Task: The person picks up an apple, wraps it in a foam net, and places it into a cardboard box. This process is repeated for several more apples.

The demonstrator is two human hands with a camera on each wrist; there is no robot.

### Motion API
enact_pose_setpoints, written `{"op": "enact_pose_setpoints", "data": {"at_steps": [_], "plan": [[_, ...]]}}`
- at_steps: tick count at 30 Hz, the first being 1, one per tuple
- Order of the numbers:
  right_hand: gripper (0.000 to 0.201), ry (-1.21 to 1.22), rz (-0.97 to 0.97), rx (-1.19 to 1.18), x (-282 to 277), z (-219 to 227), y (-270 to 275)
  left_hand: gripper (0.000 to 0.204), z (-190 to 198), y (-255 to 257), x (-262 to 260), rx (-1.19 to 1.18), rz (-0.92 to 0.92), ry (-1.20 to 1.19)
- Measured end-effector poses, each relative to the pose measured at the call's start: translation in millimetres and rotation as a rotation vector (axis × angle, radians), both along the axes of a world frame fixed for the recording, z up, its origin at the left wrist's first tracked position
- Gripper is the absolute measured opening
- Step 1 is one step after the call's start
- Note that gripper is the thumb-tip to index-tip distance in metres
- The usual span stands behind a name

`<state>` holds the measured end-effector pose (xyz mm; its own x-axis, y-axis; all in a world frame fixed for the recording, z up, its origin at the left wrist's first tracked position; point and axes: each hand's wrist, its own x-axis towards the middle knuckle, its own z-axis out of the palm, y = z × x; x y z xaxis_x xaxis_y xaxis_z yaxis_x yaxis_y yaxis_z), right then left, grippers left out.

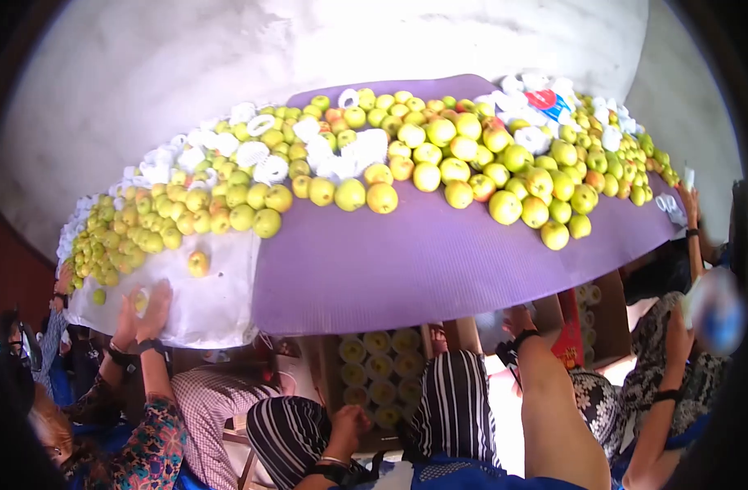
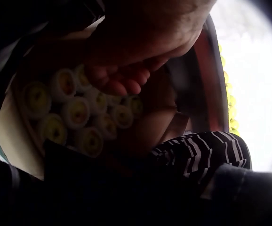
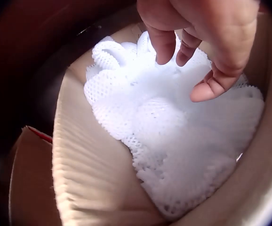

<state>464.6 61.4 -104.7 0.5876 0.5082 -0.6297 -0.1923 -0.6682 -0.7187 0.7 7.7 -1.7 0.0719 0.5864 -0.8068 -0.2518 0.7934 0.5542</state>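
My left hand (image 1: 351,426) hangs over my lap with its fingers loosely curled and nothing in them. In the left wrist view that hand (image 2: 148,52) is above a carton holding apples (image 2: 77,113) in white foam nets, set in rows. My right hand (image 1: 518,320) reaches down past the table's front edge, partly hidden in the head view. The right wrist view has the same hand (image 3: 211,35) over a heap of white foam nets (image 3: 159,117) in a cardboard box (image 3: 93,165). Its thumb and fingers are apart, bent downward, with fingertips close over the nets.
Many yellow-green apples (image 1: 504,208) lie along the purple-covered table (image 1: 423,261), with foam nets (image 1: 341,155) among them. People sit on both sides: another person's hands (image 1: 149,314) at the left, another arm (image 1: 692,216) at the right. A second carton (image 1: 611,318) stands at the right.
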Motion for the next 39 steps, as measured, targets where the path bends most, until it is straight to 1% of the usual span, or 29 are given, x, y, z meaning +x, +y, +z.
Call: {"op": "enact_pose_setpoints", "data": {"at_steps": [1,2,3,4,6,7,8,10,11,13,14,16,17,19,20,22,24,25,26,27,28,30,31,32,34,35,36,38,39], "plan": [[0.030,0.004,0.011,0.012,4.2,-10.1,-2.3,0.009,-6.6,-1.5,-0.5,0.022,0.008,0.006],[0.028,-0.058,0.184,0.035,9.5,-20.8,-5.5,0.009,-6.5,0.0,0.5,0.030,0.019,0.011],[0.026,-0.123,0.355,0.057,7.0,-17.9,-1.5,0.009,-5.1,0.1,1.9,0.038,-0.009,0.015],[0.026,-0.121,0.362,0.062,4.0,-15.2,2.5,0.009,-3.7,0.2,3.0,0.044,-0.039,0.020],[0.020,-1.038,1.065,-0.394,-2.7,-3.6,2.9,0.010,-0.8,1.2,5.8,0.035,-0.035,0.028],[0.015,-1.225,1.066,-0.328,1.8,-20.6,-2.7,0.010,0.7,1.5,6.5,0.022,-0.038,0.033],[0.015,-1.224,1.068,-0.327,8.9,-35.7,-3.1,0.010,2.5,1.9,6.9,0.021,-0.036,0.033],[0.013,-0.937,1.046,-0.472,16.5,-52.6,-2.9,0.011,7.1,3.0,8.2,0.017,-0.047,-0.002],[0.013,-0.941,1.046,-0.473,17.3,-59.9,-3.3,0.011,8.3,3.1,8.9,0.018,-0.046,-0.005],[0.009,-0.073,0.041,0.019,14.0,-54.9,-5.1,0.011,7.1,3.4,10.3,0.028,-0.055,-0.010],[0.009,-0.080,0.039,0.023,14.1,-50.9,-8.7,0.011,5.9,2.6,10.8,0.032,-0.057,-0.018],[0.014,0.085,-0.519,0.195,-20.9,16.1,-10.5,0.011,2.2,0.7,10.6,0.038,-0.059,-0.033],[0.014,0.078,-0.521,0.201,-24.6,26.3,-14.8,0.011,-1.7,0.1,9.8,0.043,-0.063,-0.041],[0.015,0.191,-0.624,0.327,-32.2,45.7,-24.0,0.011,-5.3,-0.9,6.9,0.095,-0.089,-0.101],[0.015,0.184,-0.624,0.333,-36.6,56.4,-28.8,0.011,-6.2,-2.2,5.6,0.099,-0.091,-0.108],[0.020,0.606,-0.580,0.699,-53.3,92.2,-42.9,0.011,1.5,-2.8,7.0,0.050,0.046,-0.199],[0.022,0.682,-0.377,0.852,-103.2,176.9,-51.3,0.011,2.1,-5.0,5.5,0.078,0.052,-0.208],[0.019,0.696,-0.285,0.880,-125.6,207.9,-52.7,0.012,1.4,-5.2,5.1,0.117,0.058,-0.211],[0.016,0.710,-0.193,0.904,-147.4,228.9,-54.0,0.012,0.0,-5.5,4.5,0.101,0.054,-0.216],[0.019,0.699,-0.114,0.937,-168.2,240.5,-54.2,0.011,-1.4,-4.9,3.8,0.194,0.043,-0.247],[0.021,0.690,-0.033,0.970,-189.1,246.0,-55.5,0.011,-0.1,-6.6,3.2,0.290,0.036,-0.277],[0.021,0.659,0.053,0.964,-231.5,245.1,-58.7,0.011,10.1,-8.7,3.0,0.312,0.067,-0.345],[0.019,0.689,0.075,0.887,-251.4,242.0,-57.8,0.011,16.9,-6.9,2.3,0.344,0.097,-0.408],[0.017,0.722,0.096,0.806,-269.5,235.6,-57.5,0.011,23.9,-6.7,1.1,0.349,0.115,-0.404],[0.025,0.645,0.215,0.686,-295.6,211.3,-55.8,0.018,35.8,-13.0,-2.3,0.488,0.103,-0.455],[0.025,0.579,0.273,0.658,-305.8,199.0,-58.0,0.017,40.6,-13.3,-4.6,0.495,0.112,-0.487],[0.026,0.511,0.334,0.636,-314.3,187.8,-59.8,0.017,41.7,-13.1,-6.5,0.493,0.130,-0.477],[0.026,0.485,0.404,0.603,-322.3,162.7,-64.4,0.015,40.8,-12.9,-8.2,0.520,0.095,-0.375],[0.026,0.449,0.459,0.581,-325.7,159.8,-69.5,0.015,44.5,-13.3,-8.8,0.477,0.060,-0.318]]}}
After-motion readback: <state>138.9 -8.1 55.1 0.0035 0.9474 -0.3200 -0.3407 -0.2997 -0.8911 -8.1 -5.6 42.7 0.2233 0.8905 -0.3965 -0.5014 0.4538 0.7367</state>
